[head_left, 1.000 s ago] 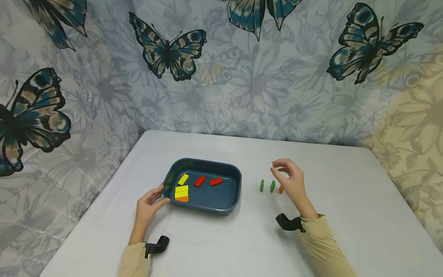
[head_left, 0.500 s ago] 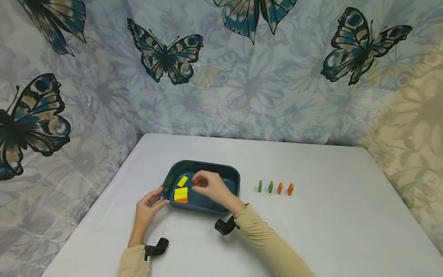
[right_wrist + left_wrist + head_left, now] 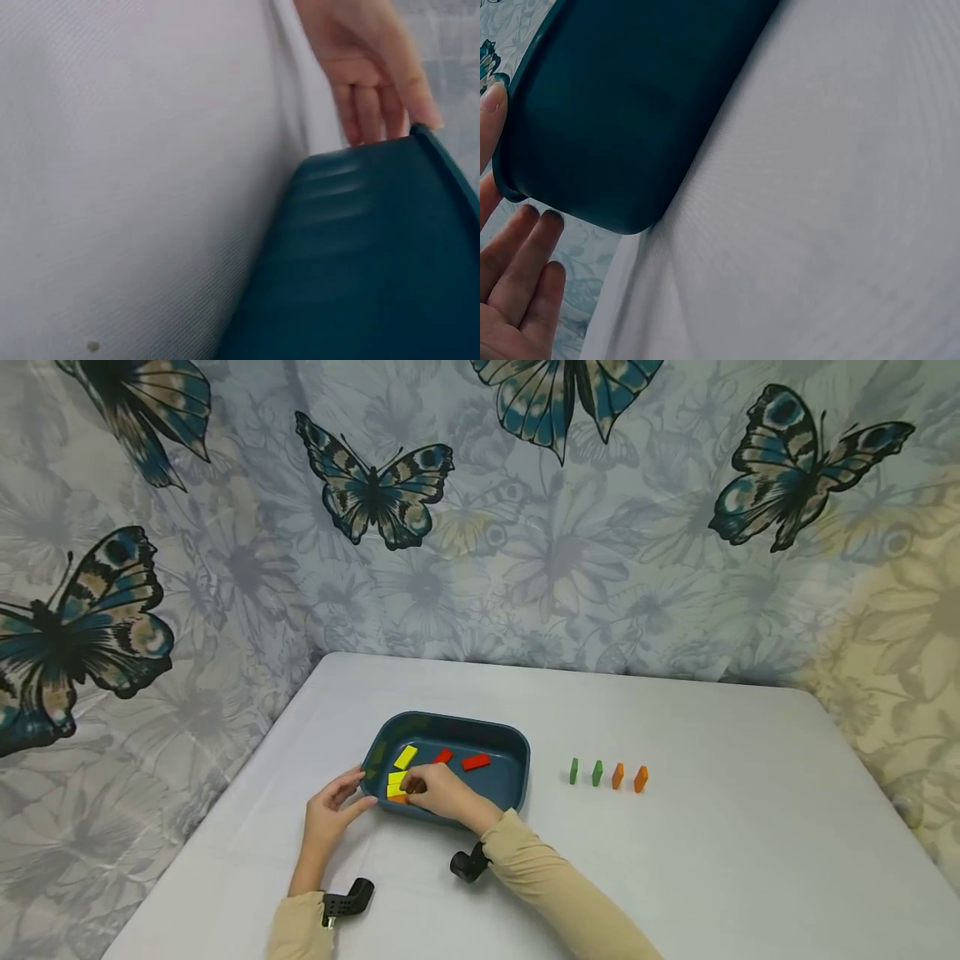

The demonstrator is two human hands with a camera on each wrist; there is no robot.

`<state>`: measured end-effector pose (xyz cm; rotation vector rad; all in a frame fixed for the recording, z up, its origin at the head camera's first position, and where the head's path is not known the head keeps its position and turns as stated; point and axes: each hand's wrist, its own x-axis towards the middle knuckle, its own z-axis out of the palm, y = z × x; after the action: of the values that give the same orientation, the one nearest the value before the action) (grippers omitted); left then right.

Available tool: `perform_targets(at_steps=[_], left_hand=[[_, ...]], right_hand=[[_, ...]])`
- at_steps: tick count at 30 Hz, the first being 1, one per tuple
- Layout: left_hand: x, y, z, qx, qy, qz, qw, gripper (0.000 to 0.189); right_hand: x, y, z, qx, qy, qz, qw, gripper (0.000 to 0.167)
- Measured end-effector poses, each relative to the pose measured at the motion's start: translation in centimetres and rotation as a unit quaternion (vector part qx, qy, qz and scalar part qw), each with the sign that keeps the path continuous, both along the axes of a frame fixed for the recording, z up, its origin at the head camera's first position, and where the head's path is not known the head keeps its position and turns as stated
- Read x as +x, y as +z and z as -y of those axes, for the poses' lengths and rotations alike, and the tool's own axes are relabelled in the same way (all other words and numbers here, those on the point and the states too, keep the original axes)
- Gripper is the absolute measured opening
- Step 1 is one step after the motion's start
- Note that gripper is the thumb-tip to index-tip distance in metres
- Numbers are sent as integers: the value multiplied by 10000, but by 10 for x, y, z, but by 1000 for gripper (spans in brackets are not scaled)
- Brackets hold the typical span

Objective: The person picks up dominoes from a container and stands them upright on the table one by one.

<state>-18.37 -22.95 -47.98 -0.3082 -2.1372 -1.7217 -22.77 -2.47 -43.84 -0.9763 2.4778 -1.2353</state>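
On our surface (image 3: 750,827) work looks part-done: coloured blocks (image 3: 476,762) lie in the tray (image 3: 512,781), four upright blocks (image 3: 617,776) beyond its right edge. Our left hand (image 3: 330,810) grips its left end; our right hand's (image 3: 446,791) hold, we cannot tell.

Tray (image 3: 504,787), four blocks (image 3: 617,776) on white table (image 3: 720,852)

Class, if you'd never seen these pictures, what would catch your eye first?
Probably the large butterflies on the backdrop behind the white table. Next comes the dark blue tray left of centre, with red blocks and yellow blocks inside and the right grip over its near side. Right of the tray, two green blocks and two orange blocks stand in a row.
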Motion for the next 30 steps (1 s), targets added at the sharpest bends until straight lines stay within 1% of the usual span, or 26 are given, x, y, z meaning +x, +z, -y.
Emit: perform_targets(at_steps=[2, 4, 8, 11, 15, 18, 22, 25, 30], left_hand=[[0, 1, 1, -36, 11, -81, 10000, 38], [0, 2, 3, -40, 24, -82, 10000, 37], [3, 2, 4, 38, 72, 75, 9999, 38], [9, 10, 0, 48, 102, 199, 9997, 37], [16, 23, -6, 0, 164, 348, 9993, 38], [16, 22, -5, -30, 181, 320, 9993, 38], [11, 10, 0, 61, 56, 224, 9997, 39], [5, 1, 2, 136, -9, 194, 9997, 39], [1, -2, 2, 188, 2, 115, 9998, 38]], right_hand=[[-2, -1, 2, 54, 2, 94, 9999, 15], [-2, 0, 3, 161, -21, 256, 9995, 15], [-2, -2, 4, 397, -50, 714, 9966, 14], [-2, -4, 4, 433, -31, 883, 9951, 13], [-1, -6, 4, 366, -9, 943, 9949, 13], [0, -7, 4, 390, 29, 913, 9951, 12], [0, -8, 3, 469, 13, 699, 9964, 14], [-1, -6, 2, 445, 17, 640, 9970, 13], [-3, -6, 0, 351, 60, 634, 9974, 11]])
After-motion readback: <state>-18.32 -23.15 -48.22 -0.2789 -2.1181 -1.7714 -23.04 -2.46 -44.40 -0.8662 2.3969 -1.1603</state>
